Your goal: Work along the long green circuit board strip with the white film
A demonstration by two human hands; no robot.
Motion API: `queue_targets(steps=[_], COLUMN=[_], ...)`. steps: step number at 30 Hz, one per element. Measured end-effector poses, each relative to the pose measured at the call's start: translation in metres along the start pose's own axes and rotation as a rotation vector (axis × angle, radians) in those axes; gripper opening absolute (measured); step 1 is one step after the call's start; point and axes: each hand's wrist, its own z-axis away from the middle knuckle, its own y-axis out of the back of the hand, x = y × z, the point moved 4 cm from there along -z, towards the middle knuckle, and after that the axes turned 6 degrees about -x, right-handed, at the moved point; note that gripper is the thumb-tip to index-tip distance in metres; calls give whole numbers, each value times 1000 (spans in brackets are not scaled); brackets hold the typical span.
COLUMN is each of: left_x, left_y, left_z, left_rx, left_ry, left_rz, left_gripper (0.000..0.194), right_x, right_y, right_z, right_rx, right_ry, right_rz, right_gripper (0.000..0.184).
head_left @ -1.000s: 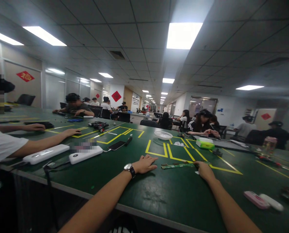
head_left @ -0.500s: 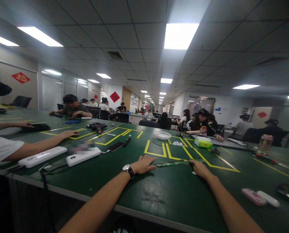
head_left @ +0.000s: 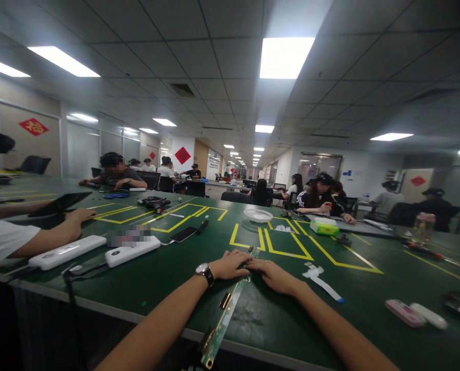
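Observation:
A long, narrow green circuit board (head_left: 228, 312) slants from my hands down toward the table's near edge. Gold-brown flex connectors stick out along its left side. My left hand (head_left: 230, 264), with a watch on the wrist, has its fingers closed at the board's far part. Right beside it, my right hand (head_left: 273, 273) pinches the same stretch of board, the two sets of fingertips meeting. The fingers cover that stretch, and the board's far tip shows just beyond them. To the right of my right hand lies a white flat ribbon cable (head_left: 326, 285) with a blue end.
A clear round dish (head_left: 258, 215) and a green-white packet (head_left: 324, 226) stand farther back. White power banks (head_left: 133, 249) and a phone (head_left: 184, 234) lie left. Pink and white cases (head_left: 403, 313) lie right. A co-worker's arm (head_left: 55, 234) reaches in at left.
The board has turned from lying crosswise to pointing toward me. My right hand has moved left beside my left hand, uncovering the ribbon cable. The left co-worker's dark flat object is now tilted up.

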Motion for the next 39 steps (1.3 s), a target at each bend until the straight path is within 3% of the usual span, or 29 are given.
queue_targets(steps=[2, 3, 7, 9, 12, 15, 21, 24, 30, 39], left_x=[0, 1, -1, -3, -6, -9, -13, -14, -12, -12], left_y=[0, 0, 2, 2, 2, 1, -4, -5, -5, -5], left_z=[1, 1, 3, 3, 3, 3, 0, 0, 0, 0], left_rx=[-23, -30, -46, -45, -45, -54, -58, -63, -57, -77], left_ry=[7, 12, 51, 82, 123, 134, 143, 153, 166, 180], left_rz=[7, 7, -27, -56, -84, -91, -102, -109, -105, -118], left_gripper=[53, 53, 48, 46, 45, 46, 48, 49, 48, 48], right_x=[-3, 3, 58, 84, 108, 109, 66, 44, 24, 15], right_y=[6, 12, 45, 54, 54, 47, 21, 8, -5, -3], right_z=[-2, 1, 43, 73, 100, 96, 38, 17, 5, 3], right_rx=[9, 33, 164, 123, 10, -17, 24, 46, 84, 78], right_ry=[-43, -133, -805, -1069, -1206, -1087, -460, -270, -185, -160], right_rz=[88, 159, 482, 504, 404, 356, 171, 126, 203, 131], right_gripper=[55, 50, 29, 28, 28, 30, 40, 40, 38, 43])
